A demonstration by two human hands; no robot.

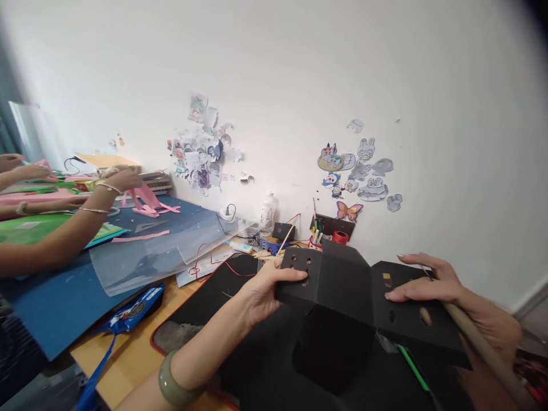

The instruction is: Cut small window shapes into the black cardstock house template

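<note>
A black folded card piece (345, 279) with small cut-out holes at both ends is held up above the dark desk mat. My left hand (269, 285) is closed on its left flap, thumb on top and fingers underneath. On the right flap, my right hand (445, 282) grips with fingers over the top near the holes. A tan rod (475, 337) slants beneath the right hand; whether the hand holds it I cannot tell. Below the card lies a green cutter-like tool (413, 367), partly covered.
Behind the card stand a pen cup (315, 242), a red spool (340, 237) and a clear bottle (268, 211). To the left, other people's arms (77, 234) work with pink strips (148, 200) over a blue board (47, 308). A blue packet (135, 311) lies at the desk edge.
</note>
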